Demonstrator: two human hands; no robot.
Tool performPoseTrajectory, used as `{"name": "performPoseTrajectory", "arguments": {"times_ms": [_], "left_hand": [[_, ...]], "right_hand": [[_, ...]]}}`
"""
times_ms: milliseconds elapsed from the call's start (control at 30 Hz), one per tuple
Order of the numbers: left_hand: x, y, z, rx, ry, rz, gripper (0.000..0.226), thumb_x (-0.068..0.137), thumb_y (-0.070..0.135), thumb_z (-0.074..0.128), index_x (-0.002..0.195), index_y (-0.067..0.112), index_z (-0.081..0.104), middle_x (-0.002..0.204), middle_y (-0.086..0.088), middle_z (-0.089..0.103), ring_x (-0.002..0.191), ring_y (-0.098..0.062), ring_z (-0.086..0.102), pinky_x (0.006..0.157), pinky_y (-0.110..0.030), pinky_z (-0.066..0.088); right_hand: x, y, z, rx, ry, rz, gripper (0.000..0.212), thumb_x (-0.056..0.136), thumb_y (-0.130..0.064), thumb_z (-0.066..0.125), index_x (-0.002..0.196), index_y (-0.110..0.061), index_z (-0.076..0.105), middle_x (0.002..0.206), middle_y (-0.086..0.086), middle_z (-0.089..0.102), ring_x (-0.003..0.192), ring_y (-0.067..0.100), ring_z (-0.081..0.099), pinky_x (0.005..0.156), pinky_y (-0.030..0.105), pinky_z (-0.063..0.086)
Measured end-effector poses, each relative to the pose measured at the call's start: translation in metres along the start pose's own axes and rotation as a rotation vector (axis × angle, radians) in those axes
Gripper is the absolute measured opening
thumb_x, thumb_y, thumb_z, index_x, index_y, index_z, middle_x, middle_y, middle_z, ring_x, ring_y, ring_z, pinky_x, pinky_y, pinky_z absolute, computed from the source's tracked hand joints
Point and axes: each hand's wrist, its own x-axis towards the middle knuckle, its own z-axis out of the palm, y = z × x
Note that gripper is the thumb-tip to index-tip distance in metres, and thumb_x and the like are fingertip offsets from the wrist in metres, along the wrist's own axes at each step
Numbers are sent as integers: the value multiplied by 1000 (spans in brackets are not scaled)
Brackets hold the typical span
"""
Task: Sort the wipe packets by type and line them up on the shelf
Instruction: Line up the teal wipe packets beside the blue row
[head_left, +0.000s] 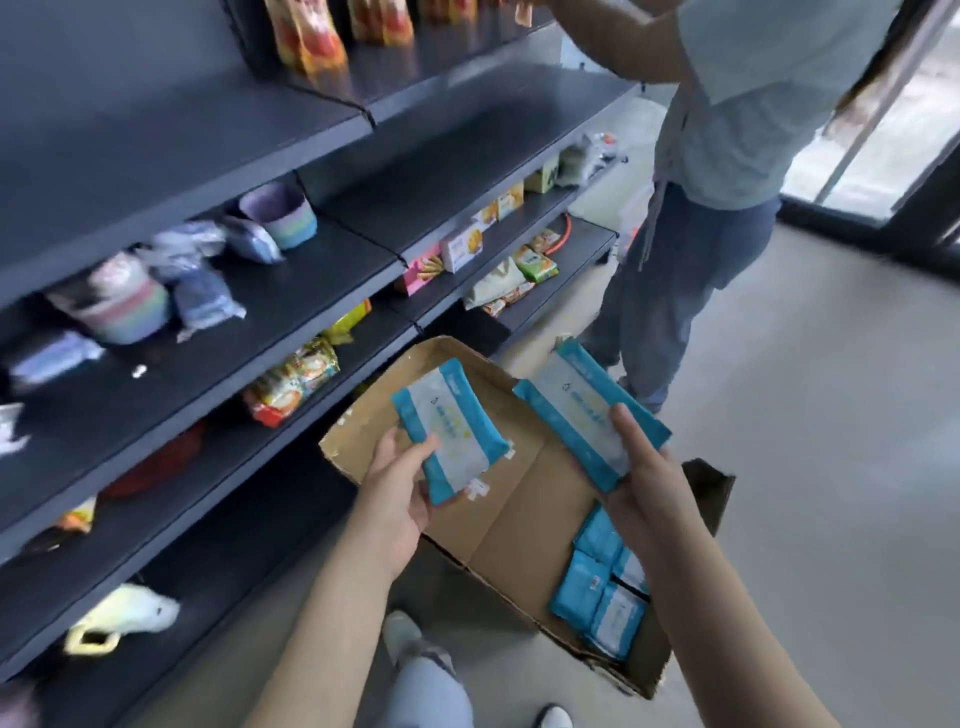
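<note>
My left hand (397, 486) grips a blue-and-white wipe packet (451, 426) by its near end, above the open cardboard box (498, 519). My right hand (644, 473) holds a second, similar blue-and-white wipe packet (582, 405), thumb on top, over the box's right side. Several more blue wipe packets (602, 587) lie in the box's near right corner. The dark grey shelf unit (291, 291) stands to the left of both hands.
Another person (727, 156) stands close beyond the box, reaching to an upper shelf. The shelves hold pastel cups (280, 213), wrapped bundles (202, 291), snack bags (291, 384) and small boxes (457, 249). My shoes (410, 634) stand beside the box on the pale floor.
</note>
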Motion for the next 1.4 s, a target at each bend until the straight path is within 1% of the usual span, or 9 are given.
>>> {"name": "performPoseTrajectory", "arguments": {"times_ms": [100,167,333,567,767,867,1000,1167,1400], "left_hand": [[-39,12,-27,-9,119,95,25,100,31,53,125,31,54,111,-3,73,96,-21,72,71,-40,58],[-65,24,-50,-41,202,148,20,101,31,52,119,26,56,107,-4,74,93,-20,73,79,-43,58],[-122,59,-121,-67,398,283,5,97,22,59,100,19,63,97,-3,73,73,-11,62,63,-26,41],[-188,117,-253,-8,536,396,27,94,9,63,118,19,55,105,-9,73,75,-18,71,56,-23,49],[-224,174,-355,-34,554,459,37,94,8,63,126,23,50,110,-9,73,86,-34,74,63,-31,60],[-219,204,-391,-46,582,482,24,101,20,54,124,18,51,112,-12,71,87,-37,73,63,-34,59],[-192,244,-427,151,718,530,18,101,24,53,118,22,57,117,-1,69,102,-17,66,69,-29,49],[-142,303,-467,241,737,596,18,96,17,61,112,24,54,114,5,67,106,-14,65,93,-42,54],[-61,372,-516,522,888,594,24,95,21,62,115,27,52,107,15,61,95,1,58,70,-18,45]], "right_hand": [[-28,4,32,-106,-113,17,19,95,-21,61,110,-10,60,113,14,73,94,25,73,62,34,62],[-42,14,55,-185,-193,51,26,93,-21,63,116,-8,60,113,13,73,95,25,73,66,36,62],[-69,57,123,-263,-377,98,38,91,-19,66,126,-10,56,119,12,68,104,25,70,75,37,62],[-114,162,233,-315,-556,147,29,93,-16,63,121,-12,58,116,9,72,101,22,72,82,37,61],[-150,253,314,-352,-602,143,20,94,-14,63,114,-13,60,113,8,73,104,25,70,68,32,61],[-153,275,343,-379,-622,124,33,93,-17,65,125,-11,58,117,8,72,108,25,69,68,31,60],[-145,285,387,-398,-628,37,27,92,-19,66,118,-19,60,110,1,74,105,19,70,76,31,60],[-122,297,457,-501,-700,-82,18,91,-22,67,108,-22,63,105,-4,75,105,12,70,87,30,55],[-65,346,559,-707,-859,-147,19,90,-24,70,107,-17,67,100,-6,76,97,12,72,86,33,58]]}}
